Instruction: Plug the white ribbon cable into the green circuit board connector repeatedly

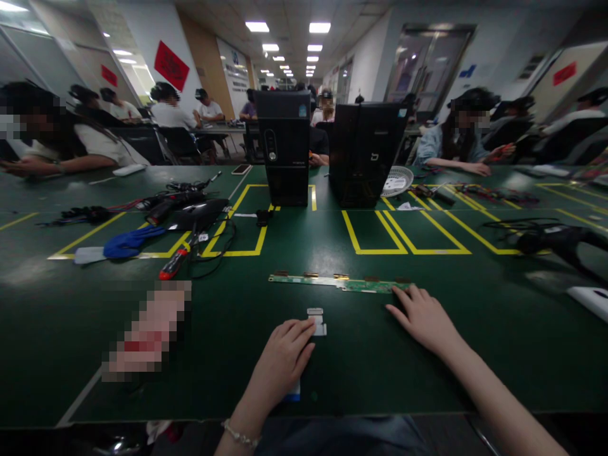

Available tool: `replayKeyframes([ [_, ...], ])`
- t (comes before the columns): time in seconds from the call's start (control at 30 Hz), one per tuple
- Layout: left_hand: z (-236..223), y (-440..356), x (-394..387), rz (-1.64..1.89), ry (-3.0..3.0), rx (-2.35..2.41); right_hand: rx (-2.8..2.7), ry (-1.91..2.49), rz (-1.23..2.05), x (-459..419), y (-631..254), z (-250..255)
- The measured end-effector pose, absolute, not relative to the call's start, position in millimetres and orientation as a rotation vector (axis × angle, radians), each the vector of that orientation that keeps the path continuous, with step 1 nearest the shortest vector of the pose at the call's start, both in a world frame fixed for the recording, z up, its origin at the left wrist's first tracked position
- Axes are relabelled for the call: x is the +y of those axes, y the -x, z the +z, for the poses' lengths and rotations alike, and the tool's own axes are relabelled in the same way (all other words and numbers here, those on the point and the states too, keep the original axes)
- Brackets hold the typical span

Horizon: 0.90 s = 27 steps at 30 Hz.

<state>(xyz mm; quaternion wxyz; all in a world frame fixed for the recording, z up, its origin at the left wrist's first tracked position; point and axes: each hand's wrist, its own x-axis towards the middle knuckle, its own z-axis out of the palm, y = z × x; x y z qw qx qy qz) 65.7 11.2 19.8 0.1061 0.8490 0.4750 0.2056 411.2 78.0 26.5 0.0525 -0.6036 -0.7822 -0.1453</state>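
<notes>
Resting nearer than the green circuit strip (340, 283), the left hand (287, 354) covers part of a white flat cable (320, 330); whether it grips is unclear. The right hand (425, 313), fingers loosely spread, touches the strip's right end. Beyond the strip, two black computer towers (285, 149) stand on the table (213, 354).

Tower labels (303, 111) unreadable, red signs (171, 66) illegible

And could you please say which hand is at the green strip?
The right hand: it is at the right end of the green strip. The left hand, with a bracelet at the wrist, is on the small white piece.
</notes>
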Motion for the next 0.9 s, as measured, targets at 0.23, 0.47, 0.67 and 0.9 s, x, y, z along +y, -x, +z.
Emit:
replayKeyframes([
  [0.23, 25, -67, 11, 0.577, -2.504, 1.411, -2.536, 1.488, -0.399, 84, -340, 30],
  [0.47, 24, -67, 11, 0.609, -2.522, 1.392, -2.59, 1.409, -0.373, 96, -335, 29],
  [0.67, 24, -67, 11, 0.579, -2.502, 1.385, -2.619, 1.28, -0.398, 103, -345, 34],
  [0.9, 25, -67, 11, 0.596, -2.513, 1.382, -2.686, 1.043, -0.308, 114, -347, 36],
])
